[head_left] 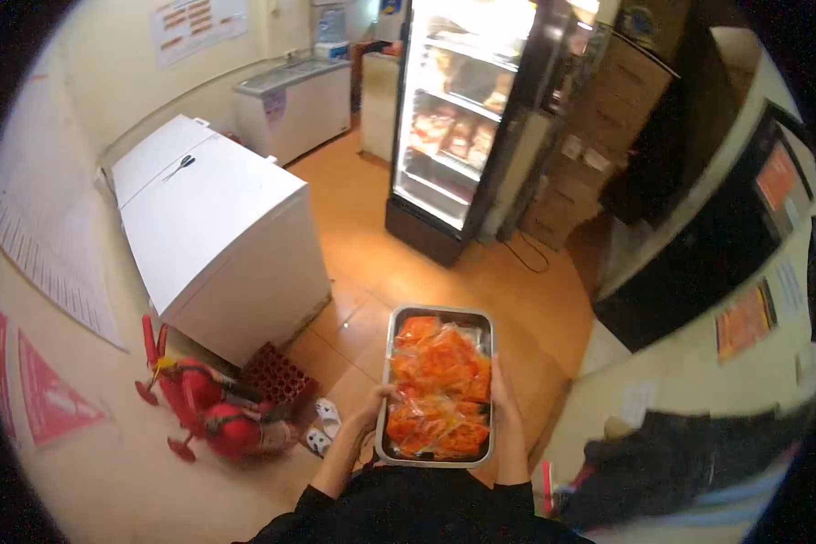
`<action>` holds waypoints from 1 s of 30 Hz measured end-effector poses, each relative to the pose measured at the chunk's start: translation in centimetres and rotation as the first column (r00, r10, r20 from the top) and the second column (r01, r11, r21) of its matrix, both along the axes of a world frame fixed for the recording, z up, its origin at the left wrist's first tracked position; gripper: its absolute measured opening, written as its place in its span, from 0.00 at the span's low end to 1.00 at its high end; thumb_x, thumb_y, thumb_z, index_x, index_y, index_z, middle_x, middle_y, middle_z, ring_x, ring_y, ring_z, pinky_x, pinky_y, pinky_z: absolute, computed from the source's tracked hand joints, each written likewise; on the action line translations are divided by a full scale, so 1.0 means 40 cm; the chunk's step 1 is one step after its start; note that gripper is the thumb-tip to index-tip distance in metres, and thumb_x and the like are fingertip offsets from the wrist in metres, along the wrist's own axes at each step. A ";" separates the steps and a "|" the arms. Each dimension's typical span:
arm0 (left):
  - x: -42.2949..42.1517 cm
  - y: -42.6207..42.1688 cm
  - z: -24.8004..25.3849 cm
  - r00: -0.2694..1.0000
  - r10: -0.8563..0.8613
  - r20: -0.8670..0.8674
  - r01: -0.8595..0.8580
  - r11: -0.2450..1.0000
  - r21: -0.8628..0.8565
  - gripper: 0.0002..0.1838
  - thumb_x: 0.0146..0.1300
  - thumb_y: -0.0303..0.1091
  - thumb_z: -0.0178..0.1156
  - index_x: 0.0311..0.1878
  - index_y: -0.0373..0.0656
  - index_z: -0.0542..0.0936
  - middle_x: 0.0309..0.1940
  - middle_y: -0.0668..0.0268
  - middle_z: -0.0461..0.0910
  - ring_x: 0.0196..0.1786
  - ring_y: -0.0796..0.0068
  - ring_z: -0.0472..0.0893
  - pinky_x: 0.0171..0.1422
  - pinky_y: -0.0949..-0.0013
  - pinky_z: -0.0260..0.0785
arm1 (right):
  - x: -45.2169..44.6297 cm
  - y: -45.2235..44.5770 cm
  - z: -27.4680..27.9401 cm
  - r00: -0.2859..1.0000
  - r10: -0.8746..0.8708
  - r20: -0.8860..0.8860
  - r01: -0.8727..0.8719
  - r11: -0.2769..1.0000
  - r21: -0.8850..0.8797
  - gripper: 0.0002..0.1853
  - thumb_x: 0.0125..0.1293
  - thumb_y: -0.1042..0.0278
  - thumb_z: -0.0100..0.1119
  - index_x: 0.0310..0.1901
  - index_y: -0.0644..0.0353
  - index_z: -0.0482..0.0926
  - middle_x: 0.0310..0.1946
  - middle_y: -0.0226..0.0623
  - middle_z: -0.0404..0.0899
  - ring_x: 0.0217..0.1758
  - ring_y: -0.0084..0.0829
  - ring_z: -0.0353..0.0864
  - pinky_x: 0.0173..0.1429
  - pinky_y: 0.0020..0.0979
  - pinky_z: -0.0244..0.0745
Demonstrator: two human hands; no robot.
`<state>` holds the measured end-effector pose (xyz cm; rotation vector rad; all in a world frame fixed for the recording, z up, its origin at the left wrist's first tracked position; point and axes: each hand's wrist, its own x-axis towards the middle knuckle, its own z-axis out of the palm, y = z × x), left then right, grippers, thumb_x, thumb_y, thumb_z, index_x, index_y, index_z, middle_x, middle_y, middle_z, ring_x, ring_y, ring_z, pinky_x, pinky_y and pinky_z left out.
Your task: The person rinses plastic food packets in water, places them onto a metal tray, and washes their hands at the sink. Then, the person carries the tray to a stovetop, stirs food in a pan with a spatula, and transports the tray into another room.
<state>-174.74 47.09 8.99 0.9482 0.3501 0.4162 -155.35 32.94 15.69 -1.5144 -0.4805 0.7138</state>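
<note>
A rectangular metal tray (392, 444) is held in front of my body, close to my dark clothing. Several clear plastic bags of orange-red food (440, 363) lie in it; what the food is, I cannot make out. My left hand (372, 405) grips the tray's left side, its thumb over the rim. On the opposite side, my right hand (505, 394) is closed along the tray's edge, with most of its fingers hidden beneath or behind it.
Ahead stands a lit glass-front fridge (453, 109) with packed shelves. To the left is a white chest freezer (218, 208) with scissors (181, 167) on its lid. Red fire extinguishers (213, 408), a red crate (278, 374) and white spotted shoes (322, 426) are on the floor. Cardboard boxes (598, 136) are stacked right.
</note>
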 end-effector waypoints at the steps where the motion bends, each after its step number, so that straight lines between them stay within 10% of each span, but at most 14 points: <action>1: 0.012 -0.001 -0.016 0.999 0.031 0.015 -0.030 1.000 -0.006 0.09 0.50 0.36 0.51 0.23 0.42 0.74 0.18 0.70 0.70 0.18 0.78 0.65 0.24 0.76 0.60 | 0.020 0.007 -0.010 0.999 0.027 0.020 -0.028 0.999 0.030 0.31 0.68 0.43 0.31 0.54 0.65 0.67 0.50 0.39 0.72 0.51 0.28 0.72 0.53 0.29 0.67; 4: -0.038 -0.049 0.020 0.991 0.128 0.038 -0.125 0.990 -0.070 0.17 0.58 0.43 0.46 0.38 0.38 0.75 0.30 0.63 0.76 0.30 0.75 0.74 0.36 0.72 0.69 | -0.005 0.008 -0.015 0.988 0.126 0.092 -0.129 0.991 0.031 0.30 0.68 0.43 0.31 0.54 0.63 0.68 0.48 0.38 0.73 0.48 0.27 0.73 0.51 0.28 0.69; 7: -0.111 -0.178 0.246 0.906 0.236 0.351 -0.242 0.970 -0.028 0.37 0.63 0.59 0.34 0.64 0.37 0.52 0.62 0.54 0.58 0.63 0.64 0.61 0.67 0.62 0.54 | -0.023 0.027 0.118 0.947 0.256 0.195 -0.266 0.964 0.028 0.30 0.68 0.43 0.31 0.50 0.64 0.72 0.44 0.37 0.76 0.45 0.28 0.75 0.49 0.28 0.70; 14: -0.097 -0.339 0.562 0.748 0.663 0.030 -0.662 0.742 0.104 0.39 0.61 0.63 0.38 0.62 0.36 0.57 0.57 0.56 0.65 0.58 0.65 0.67 0.61 0.64 0.62 | -0.016 0.037 0.473 0.815 0.504 0.287 -0.553 0.825 0.121 0.32 0.69 0.45 0.32 0.38 0.71 0.75 0.35 0.35 0.77 0.37 0.23 0.73 0.44 0.27 0.68; 22: -0.153 -0.528 0.817 0.575 0.776 0.260 -0.809 0.587 0.039 0.28 0.63 0.49 0.50 0.59 0.38 0.62 0.49 0.60 0.71 0.51 0.67 0.73 0.50 0.64 0.72 | -0.081 0.004 0.715 0.699 0.493 0.518 -0.615 0.784 0.083 0.32 0.68 0.45 0.33 0.43 0.73 0.75 0.37 0.40 0.77 0.41 0.28 0.73 0.49 0.30 0.67; 29: -0.281 -0.917 0.787 0.456 0.884 0.102 -0.869 0.418 0.264 0.31 0.59 0.50 0.54 0.56 0.31 0.66 0.49 0.53 0.72 0.51 0.66 0.71 0.56 0.63 0.63 | -0.227 -0.564 0.894 0.649 0.543 0.533 -0.671 0.739 0.063 0.33 0.68 0.45 0.29 0.44 0.70 0.75 0.39 0.49 0.78 0.46 0.32 0.75 0.54 0.31 0.64; 30: -0.337 -1.076 0.805 0.381 0.881 0.281 -0.885 0.260 0.387 0.42 0.54 0.42 0.60 0.67 0.41 0.50 0.66 0.60 0.51 0.67 0.67 0.53 0.69 0.63 0.46 | -0.245 -0.697 0.874 0.630 0.557 0.542 -0.703 0.706 0.092 0.33 0.67 0.44 0.29 0.45 0.69 0.75 0.40 0.50 0.78 0.49 0.35 0.76 0.58 0.31 0.63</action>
